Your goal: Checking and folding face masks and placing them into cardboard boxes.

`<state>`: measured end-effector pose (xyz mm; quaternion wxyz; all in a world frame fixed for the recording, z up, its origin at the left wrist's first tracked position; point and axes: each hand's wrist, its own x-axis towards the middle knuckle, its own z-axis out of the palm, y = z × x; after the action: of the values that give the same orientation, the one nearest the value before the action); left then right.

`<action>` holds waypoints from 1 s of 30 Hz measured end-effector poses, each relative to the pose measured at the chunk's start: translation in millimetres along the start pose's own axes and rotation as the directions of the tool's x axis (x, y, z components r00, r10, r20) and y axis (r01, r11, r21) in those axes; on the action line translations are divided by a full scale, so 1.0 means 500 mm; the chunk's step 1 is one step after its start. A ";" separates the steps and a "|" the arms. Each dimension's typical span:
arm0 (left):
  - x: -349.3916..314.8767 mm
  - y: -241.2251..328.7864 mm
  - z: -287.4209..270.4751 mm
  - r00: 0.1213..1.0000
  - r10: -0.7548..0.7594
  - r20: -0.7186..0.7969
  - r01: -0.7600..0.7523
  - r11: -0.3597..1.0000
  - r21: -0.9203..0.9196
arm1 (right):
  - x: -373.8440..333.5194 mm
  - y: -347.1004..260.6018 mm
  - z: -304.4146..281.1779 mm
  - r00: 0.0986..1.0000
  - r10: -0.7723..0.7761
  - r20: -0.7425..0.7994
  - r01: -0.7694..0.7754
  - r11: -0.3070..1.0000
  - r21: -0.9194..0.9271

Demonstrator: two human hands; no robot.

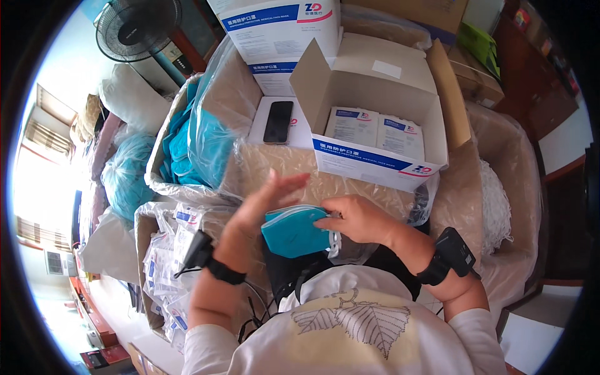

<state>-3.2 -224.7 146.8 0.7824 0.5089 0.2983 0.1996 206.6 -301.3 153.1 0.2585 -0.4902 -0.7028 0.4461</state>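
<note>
A small stack of teal face masks (295,232), with white edges and white ear loops at its right end, is in front of my body. My right hand (361,219) pinches this stack at its upper right corner, thumb on the near side. Just above the stack's left end, my left hand (269,199) is raised with its fingers stretched out and nothing in it. Motion blurs it slightly. Beyond my hands stands an open white carton (375,164) with two packs of masks (400,139) in it.
A black phone (279,122) lies on a white box left of the carton. Plastic-lined boxes surround me: teal masks (184,153) at left, flat printed pouches (165,262) below them, white ear-loop cords (495,209) at right. Stacked cartons (275,31) and a fan (131,31) stand behind.
</note>
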 end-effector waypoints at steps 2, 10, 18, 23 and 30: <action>-0.002 0.063 0.012 0.987 0.155 0.044 -0.157 0.864 0.478 | -0.002 0.008 0.002 0.999 -0.009 -0.033 0.004 0.990 -0.141; 0.029 -0.002 0.112 0.981 0.189 0.051 -0.073 0.107 0.992 | -0.016 0.032 0.027 0.989 0.126 -0.076 -0.130 0.990 -0.047; 0.041 -0.004 0.067 0.934 0.252 0.251 -0.289 0.125 0.949 | -0.041 0.059 0.067 0.983 0.114 0.143 -0.145 0.961 0.236; 0.046 -0.021 0.080 0.839 0.412 0.356 -0.363 -0.064 0.930 | -0.046 0.047 0.071 0.989 0.132 0.068 -0.130 0.991 -0.030; 0.023 -0.054 0.070 0.946 0.228 0.230 -0.271 0.166 0.948 | -0.052 0.043 0.076 0.939 0.200 0.281 -0.262 0.943 0.207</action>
<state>28.9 -252.3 129.7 0.2517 0.9295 0.2558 0.0850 196.1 -336.8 118.3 0.1689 -0.4730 -0.6078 0.6150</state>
